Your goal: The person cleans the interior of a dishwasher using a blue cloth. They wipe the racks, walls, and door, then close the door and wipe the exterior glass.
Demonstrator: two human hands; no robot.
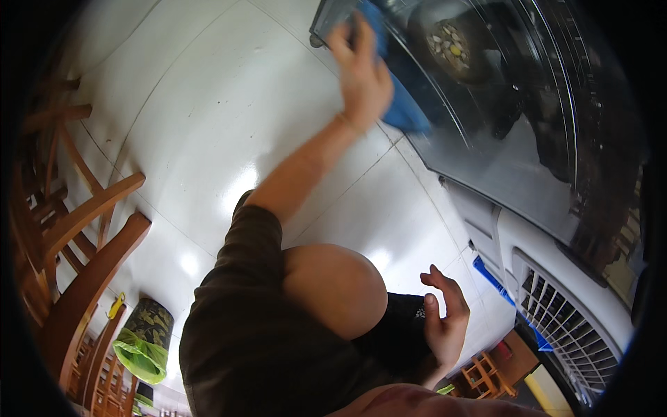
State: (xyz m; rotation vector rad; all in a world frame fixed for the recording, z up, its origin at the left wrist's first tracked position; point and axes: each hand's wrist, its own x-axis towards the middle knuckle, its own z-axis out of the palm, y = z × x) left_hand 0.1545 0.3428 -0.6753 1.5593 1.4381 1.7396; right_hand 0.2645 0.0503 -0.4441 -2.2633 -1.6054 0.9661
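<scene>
My left hand (363, 86), slightly blurred, reaches out at the upper middle and presses a blue cloth (404, 107) against the edge of a glossy dark glass panel (500, 172). Some of the cloth hangs below the fingers along the panel's lower edge. A thin band circles that wrist. Low on the right, beside my bare knee (336, 286), my right hand (447, 320) is raised with its fingers bent and apart, holding nothing. Reflections show in the glass, along with a round patch of pale, pebble-like pieces (448, 46).
Wooden chairs (94, 208) stand along the left on white floor tiles (208, 104). A patterned bin with a green liner (140, 349) is at lower left. A white appliance with a slatted grille (500, 229) adjoins the panel, with a blue strip (492, 279) beside it.
</scene>
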